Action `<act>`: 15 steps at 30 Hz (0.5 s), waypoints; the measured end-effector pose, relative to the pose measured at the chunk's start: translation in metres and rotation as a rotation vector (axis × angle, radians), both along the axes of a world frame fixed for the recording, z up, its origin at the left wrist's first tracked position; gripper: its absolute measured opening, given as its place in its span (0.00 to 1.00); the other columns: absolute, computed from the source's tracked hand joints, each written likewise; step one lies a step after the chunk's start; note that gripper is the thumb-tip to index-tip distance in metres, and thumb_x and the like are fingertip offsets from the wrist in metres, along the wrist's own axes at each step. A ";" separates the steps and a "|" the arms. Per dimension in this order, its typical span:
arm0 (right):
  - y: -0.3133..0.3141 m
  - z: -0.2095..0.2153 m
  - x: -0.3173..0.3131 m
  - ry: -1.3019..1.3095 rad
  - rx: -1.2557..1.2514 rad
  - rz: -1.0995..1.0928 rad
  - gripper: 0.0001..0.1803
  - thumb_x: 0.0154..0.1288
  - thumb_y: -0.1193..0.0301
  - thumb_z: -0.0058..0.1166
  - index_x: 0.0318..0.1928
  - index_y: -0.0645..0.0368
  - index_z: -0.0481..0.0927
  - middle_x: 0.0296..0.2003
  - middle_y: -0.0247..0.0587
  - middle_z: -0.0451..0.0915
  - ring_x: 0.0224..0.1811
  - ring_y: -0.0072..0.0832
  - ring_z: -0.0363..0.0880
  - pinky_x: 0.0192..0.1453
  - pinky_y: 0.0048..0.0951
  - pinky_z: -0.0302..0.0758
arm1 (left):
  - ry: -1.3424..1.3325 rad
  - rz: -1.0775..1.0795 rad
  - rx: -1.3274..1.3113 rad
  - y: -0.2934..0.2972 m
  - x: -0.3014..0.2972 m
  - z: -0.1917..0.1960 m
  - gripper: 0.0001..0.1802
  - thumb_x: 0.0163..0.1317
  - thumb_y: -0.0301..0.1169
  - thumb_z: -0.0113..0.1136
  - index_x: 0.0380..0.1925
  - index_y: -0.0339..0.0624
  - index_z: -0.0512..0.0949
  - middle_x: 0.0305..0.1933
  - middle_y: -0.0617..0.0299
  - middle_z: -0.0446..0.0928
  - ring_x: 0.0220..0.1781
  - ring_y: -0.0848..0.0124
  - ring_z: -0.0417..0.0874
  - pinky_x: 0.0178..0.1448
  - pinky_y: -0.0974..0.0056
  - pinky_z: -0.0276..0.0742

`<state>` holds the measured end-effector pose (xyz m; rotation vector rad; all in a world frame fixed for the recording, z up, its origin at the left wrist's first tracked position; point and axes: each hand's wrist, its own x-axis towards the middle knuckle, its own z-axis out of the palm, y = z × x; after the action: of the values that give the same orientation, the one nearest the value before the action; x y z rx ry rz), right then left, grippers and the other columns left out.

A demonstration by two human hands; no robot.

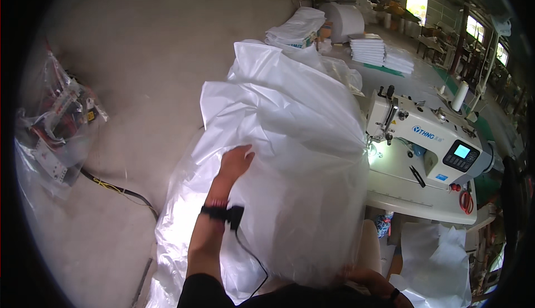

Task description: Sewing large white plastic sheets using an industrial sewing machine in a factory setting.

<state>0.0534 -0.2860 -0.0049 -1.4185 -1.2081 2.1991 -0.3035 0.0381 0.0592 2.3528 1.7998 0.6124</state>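
Observation:
A big bundle of white translucent plastic sheeting (290, 157) fills the middle of the view, piled up in front of me. My left hand (235, 162) is pressed against its left side with the fingers curled into a fold; a dark band with a cable sits on that wrist. My right hand (372, 281) is at the bottom of the bundle, mostly hidden under the sheeting, so its grip is not visible.
A white industrial sewing machine (429, 141) with a lit work light and small screen stands on its table to the right. Stacks of folded white material (382, 51) and a large white roll (344, 21) lie behind. Bare concrete floor and a bag of clutter (56, 135) are at left.

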 end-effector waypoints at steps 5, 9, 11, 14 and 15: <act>0.034 -0.013 -0.039 -0.068 0.365 0.171 0.22 0.63 0.55 0.50 0.48 0.59 0.77 0.39 0.44 0.80 0.44 0.29 0.76 0.50 0.29 0.71 | -0.431 -0.443 -0.218 -0.191 0.024 0.055 0.11 0.59 0.25 0.56 0.43 0.42 0.78 0.40 0.56 0.80 0.36 0.66 0.81 0.41 0.67 0.76; 0.091 0.027 -0.096 -0.148 0.545 0.030 0.18 0.61 0.58 0.54 0.40 0.61 0.80 0.29 0.36 0.79 0.29 0.21 0.74 0.35 0.28 0.71 | -0.657 -0.928 -0.909 -0.285 0.078 0.029 0.15 0.67 0.33 0.46 0.49 0.40 0.75 0.51 0.54 0.75 0.53 0.66 0.76 0.58 0.63 0.70; 0.113 0.064 -0.120 0.129 0.533 -0.073 0.16 0.59 0.59 0.56 0.28 0.61 0.81 0.14 0.32 0.73 0.17 0.19 0.68 0.25 0.25 0.66 | -0.935 -0.855 -1.228 -0.295 0.107 -0.007 0.16 0.66 0.31 0.47 0.53 0.43 0.71 0.54 0.57 0.73 0.52 0.67 0.76 0.57 0.64 0.70; 0.110 0.114 -0.117 0.114 0.458 -0.179 0.14 0.57 0.61 0.58 0.32 0.60 0.81 0.20 0.34 0.77 0.21 0.20 0.71 0.27 0.25 0.69 | -1.520 -0.409 -1.587 -0.291 0.133 -0.059 0.20 0.65 0.29 0.49 0.57 0.45 0.67 0.56 0.60 0.71 0.51 0.67 0.75 0.57 0.65 0.70; 0.101 0.124 -0.106 0.328 0.308 -0.321 0.14 0.57 0.63 0.58 0.38 0.61 0.79 0.26 0.36 0.78 0.25 0.21 0.74 0.30 0.25 0.72 | -1.458 -0.342 -1.428 -0.286 0.130 -0.068 0.19 0.65 0.29 0.49 0.57 0.44 0.68 0.56 0.60 0.71 0.51 0.67 0.75 0.56 0.65 0.70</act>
<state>-0.0530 -0.1852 0.1188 -1.0011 -1.0602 1.8419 -0.1732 -0.2478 -0.0093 0.6754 0.5793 0.4436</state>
